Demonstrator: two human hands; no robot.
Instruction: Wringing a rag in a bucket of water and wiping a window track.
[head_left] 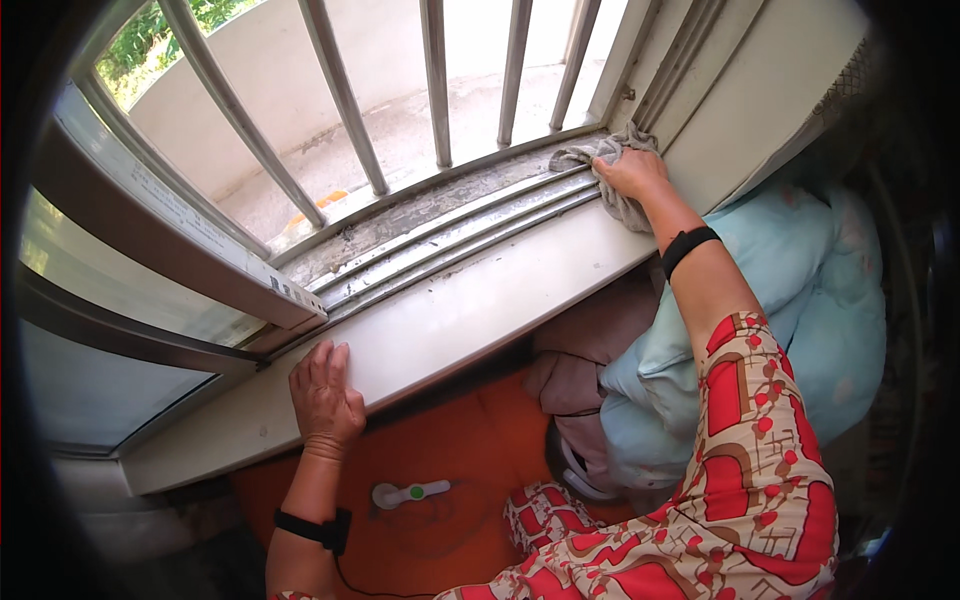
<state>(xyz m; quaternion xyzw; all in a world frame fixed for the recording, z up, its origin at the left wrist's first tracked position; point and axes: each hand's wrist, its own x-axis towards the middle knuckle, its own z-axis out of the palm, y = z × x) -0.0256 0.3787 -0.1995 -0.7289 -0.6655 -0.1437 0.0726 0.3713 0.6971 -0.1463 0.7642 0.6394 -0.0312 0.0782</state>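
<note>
My right hand (634,174) grips a grey cloth (628,208) at the far right end of the window track (450,230). Part of the cloth bunches against the frame corner, and another part hangs over the sill's inner side. Dark grime and specks lie along the track and on the ledge beyond it. My left hand (328,392) rests on the white windowsill (470,315), near the sliding window's edge, with its fingers stretched forward and nothing in them.
Metal bars (435,85) stand just beyond the track. Sliding window panels (190,240) fill the left side. Below the sill are a pale blue quilt (770,270), a brownish cloth (580,375) and a white handheld device (412,493) on an orange surface (440,550).
</note>
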